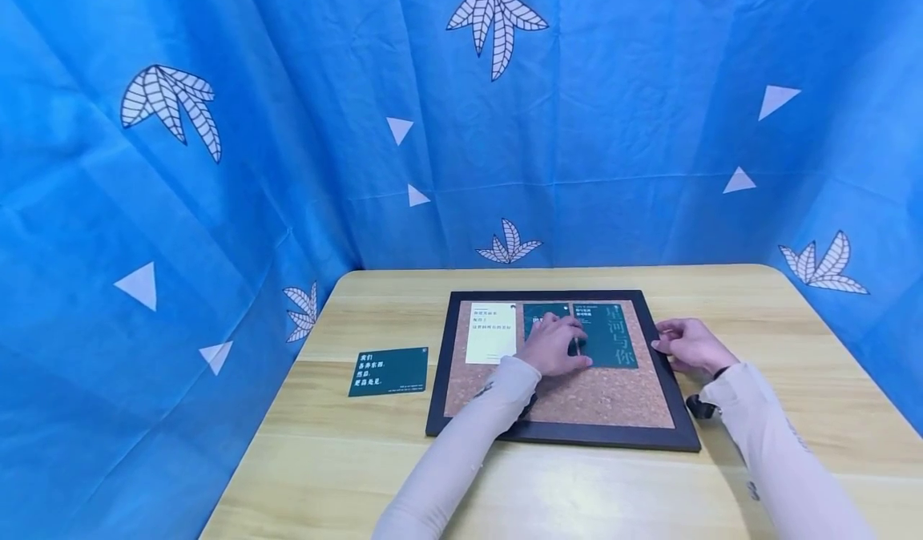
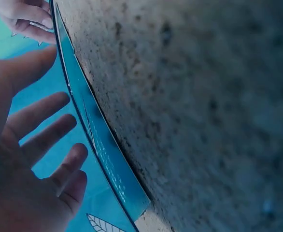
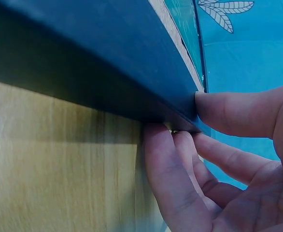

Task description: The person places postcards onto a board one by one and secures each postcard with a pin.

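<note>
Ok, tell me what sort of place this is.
Probably a curtained-off indoor workspace, perhaps a makeshift recording booth: a leaf-printed blue cloth hangs behind and on both sides of a wooden table, with a framed corkboard lying on it.

From above, the head camera is looking forward and down, taking in the tabletop [image 1: 324,476], board [image 1: 606,400] and curtain [image 1: 613,123]. The wrist cameras are looking from close by, the left across the board, the right along its edge; both are sharing board and curtain with the head view.
</note>
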Available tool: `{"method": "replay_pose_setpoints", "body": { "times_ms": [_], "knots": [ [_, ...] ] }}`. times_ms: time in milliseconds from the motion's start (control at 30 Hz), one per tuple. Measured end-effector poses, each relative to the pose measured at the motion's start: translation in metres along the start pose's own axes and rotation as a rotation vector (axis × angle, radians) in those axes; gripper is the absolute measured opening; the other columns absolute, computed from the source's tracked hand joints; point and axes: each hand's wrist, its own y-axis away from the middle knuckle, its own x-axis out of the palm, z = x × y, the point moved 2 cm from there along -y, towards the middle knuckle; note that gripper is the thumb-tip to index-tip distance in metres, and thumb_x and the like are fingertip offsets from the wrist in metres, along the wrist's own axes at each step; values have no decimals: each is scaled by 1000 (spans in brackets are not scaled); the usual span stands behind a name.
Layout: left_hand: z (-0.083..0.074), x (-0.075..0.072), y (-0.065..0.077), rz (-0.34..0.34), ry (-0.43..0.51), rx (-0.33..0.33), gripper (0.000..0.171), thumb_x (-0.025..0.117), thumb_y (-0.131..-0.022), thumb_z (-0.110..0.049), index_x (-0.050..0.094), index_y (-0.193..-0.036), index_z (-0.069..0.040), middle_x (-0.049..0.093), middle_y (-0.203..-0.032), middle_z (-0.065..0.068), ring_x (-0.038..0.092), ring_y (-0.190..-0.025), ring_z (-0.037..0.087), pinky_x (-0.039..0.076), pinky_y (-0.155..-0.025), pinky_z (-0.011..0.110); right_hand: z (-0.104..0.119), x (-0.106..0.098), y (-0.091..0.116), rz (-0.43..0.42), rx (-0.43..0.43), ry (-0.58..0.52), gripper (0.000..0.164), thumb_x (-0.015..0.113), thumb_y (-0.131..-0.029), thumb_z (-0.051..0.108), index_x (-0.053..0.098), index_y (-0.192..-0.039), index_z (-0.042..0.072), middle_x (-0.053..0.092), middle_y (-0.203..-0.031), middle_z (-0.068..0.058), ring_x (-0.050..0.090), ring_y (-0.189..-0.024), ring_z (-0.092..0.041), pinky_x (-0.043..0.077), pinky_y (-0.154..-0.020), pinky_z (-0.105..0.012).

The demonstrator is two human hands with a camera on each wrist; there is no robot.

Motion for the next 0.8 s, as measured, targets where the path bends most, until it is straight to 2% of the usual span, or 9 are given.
{"method": "replay_pose_setpoints", "body": {
  "times_ms": [167,300,533,800],
  "knots": [
    [-2,4,0,30,-116,26,47,67,-96,-55,67,-138,-34,55,-153,-16,50,-130,16,43,-104,36,-1,-1,0,1,-4,1,57,58,-103,13,38,-148,-16,57,-118,-23,59,-94,-22,56,-68,-32],
    [-5,5,0,43,-161,28,45,65,-98,-54,66,-139,-35,55,-153,-18,50,-132,16,43,-105,36,-1,-1,0,-1,-4,0,57,58,-103,12,37,-148,-16,57,-118,-23,59,-93,-21,56,-68,-32],
    [-8,5,-1,42,-160,16,43,65,-98,-52,66,-138,-36,55,-153,-18,49,-135,16,42,-106,36,-1,0,2,4,-3,4,56,57,-104,12,38,-147,-16,58,-111,-18,57,-84,-18,53,-62,-30],
    [-7,2,-3,49,-139,-4,44,67,-97,-52,65,-138,-37,53,-156,-14,49,-136,18,42,-104,36,2,-2,1,2,5,-12,58,59,-103,12,36,-148,-17,56,-122,-27,60,-97,-25,57,-71,-33]
  ]
}}
